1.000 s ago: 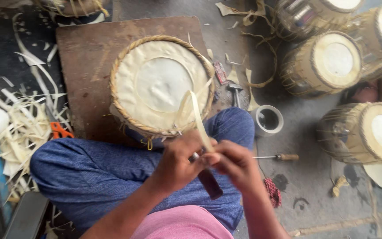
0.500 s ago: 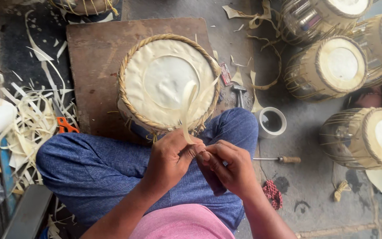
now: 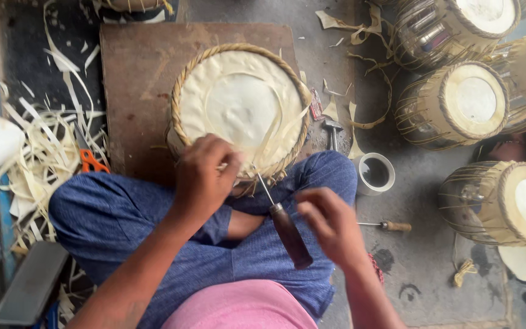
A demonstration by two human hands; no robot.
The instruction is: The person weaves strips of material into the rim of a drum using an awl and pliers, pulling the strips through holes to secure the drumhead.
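Rawhide drumhead [image 3: 238,106] already braided round; our left hand [image 3: 205,173] grips its near rim, right hand [image 3: 330,222] open beside the brown-handled awl [image 3: 284,225] stuck there, lacing unfinished.

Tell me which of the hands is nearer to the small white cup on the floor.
Right. The right hand sits just below and left of the white cup, beside the dark-handled tool. The left hand is farther left, resting on the drum rim.
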